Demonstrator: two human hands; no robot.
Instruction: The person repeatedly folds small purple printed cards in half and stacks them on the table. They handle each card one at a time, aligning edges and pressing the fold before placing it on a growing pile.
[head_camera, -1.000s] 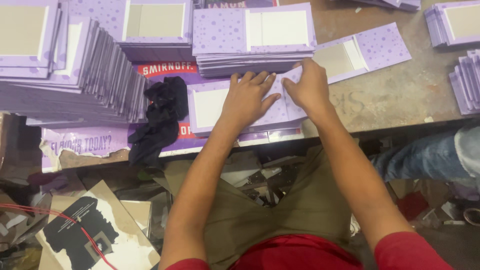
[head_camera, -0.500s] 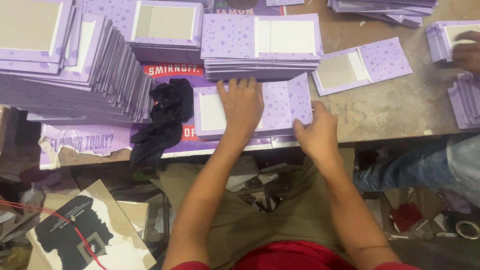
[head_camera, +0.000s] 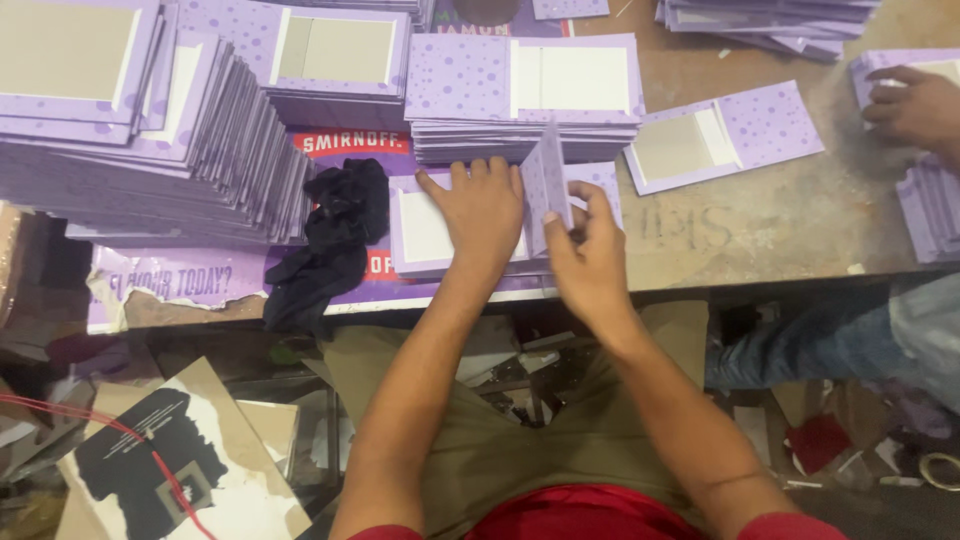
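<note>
The purple card (head_camera: 440, 225) lies at the near edge of the table (head_camera: 760, 230), straight in front of the person, with its long side running left to right along that edge. The left hand (head_camera: 482, 208) lies flat and wide on its middle and presses it down. The right hand (head_camera: 585, 250), just beside it, pinches the right flap (head_camera: 547, 185) and holds it upright. To the left, a black cloth (head_camera: 335, 235) touches the card. Behind stands a stack of purple cards (head_camera: 520, 95), very near. To the right, bare table gives open room, up to one loose card (head_camera: 725, 135). Far right, another person's hand (head_camera: 915, 105) rests on a small pile (head_camera: 880, 70).
</note>
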